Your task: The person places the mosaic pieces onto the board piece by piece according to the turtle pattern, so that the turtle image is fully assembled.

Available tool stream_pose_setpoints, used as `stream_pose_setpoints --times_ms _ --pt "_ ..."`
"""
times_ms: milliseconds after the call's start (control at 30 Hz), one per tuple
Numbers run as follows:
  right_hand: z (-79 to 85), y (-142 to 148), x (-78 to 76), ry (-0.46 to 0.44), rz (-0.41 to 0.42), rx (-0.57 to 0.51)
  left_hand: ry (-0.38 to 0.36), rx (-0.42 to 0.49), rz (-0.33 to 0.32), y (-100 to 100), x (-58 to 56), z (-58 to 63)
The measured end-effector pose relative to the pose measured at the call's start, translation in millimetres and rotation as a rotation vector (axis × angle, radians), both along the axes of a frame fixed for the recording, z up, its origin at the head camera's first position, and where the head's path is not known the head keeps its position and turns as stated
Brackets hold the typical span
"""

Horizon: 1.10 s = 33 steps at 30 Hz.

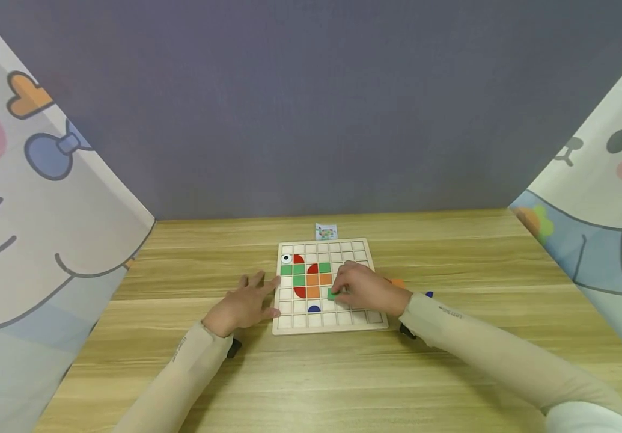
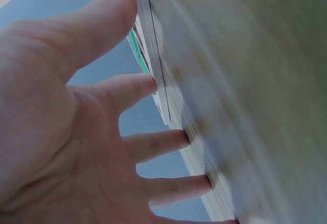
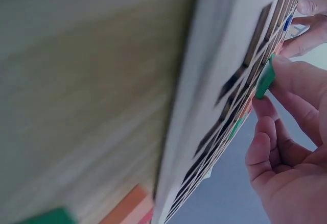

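Note:
A wooden grid board (image 1: 347,321) lies flat on the table, with green, orange and red tiles in several of its cells. One tile with an eye (image 1: 286,258) sits near its top left corner, and a blue half-round tile (image 1: 314,308) lies lower down. My right hand (image 1: 367,287) pinches a green tile (image 3: 265,77) between thumb and finger, tilted close over the cells right of the orange tiles (image 1: 313,292). Spread out at the board's left edge, my left hand (image 1: 241,305) has its thumb and index fingertip at the rim and other fingertips on the table.
Behind the board lies a small picture card (image 1: 326,231). An orange piece (image 1: 398,282) and a blue piece (image 1: 429,294) lie on the table right of the board, partly hidden by the right arm. A grey partition (image 1: 321,120) rises along the table's back edge.

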State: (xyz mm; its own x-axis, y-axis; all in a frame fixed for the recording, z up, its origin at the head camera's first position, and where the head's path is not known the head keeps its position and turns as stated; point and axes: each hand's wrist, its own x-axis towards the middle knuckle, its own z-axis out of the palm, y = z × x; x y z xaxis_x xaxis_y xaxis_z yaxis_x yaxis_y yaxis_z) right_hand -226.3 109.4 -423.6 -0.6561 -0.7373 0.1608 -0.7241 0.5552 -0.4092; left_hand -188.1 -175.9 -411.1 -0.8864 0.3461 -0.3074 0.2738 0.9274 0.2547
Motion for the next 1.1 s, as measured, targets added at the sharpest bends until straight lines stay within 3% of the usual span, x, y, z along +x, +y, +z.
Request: stream_pose_setpoints --times_ms 667,900,1100 --pt "-1.3 -16.3 -2.0 -0.017 -0.027 0.054 -0.008 0.001 0.003 -0.6 -1.7 -2.1" --pt "1.0 -7.5 5.5 -0.009 0.005 0.039 -0.013 0.017 0.003 -1.8 -1.5 -0.1" --pt "2.6 15.7 3.3 0.047 -0.049 -0.039 -0.014 0.017 -0.002 -1.4 -0.5 1.4"
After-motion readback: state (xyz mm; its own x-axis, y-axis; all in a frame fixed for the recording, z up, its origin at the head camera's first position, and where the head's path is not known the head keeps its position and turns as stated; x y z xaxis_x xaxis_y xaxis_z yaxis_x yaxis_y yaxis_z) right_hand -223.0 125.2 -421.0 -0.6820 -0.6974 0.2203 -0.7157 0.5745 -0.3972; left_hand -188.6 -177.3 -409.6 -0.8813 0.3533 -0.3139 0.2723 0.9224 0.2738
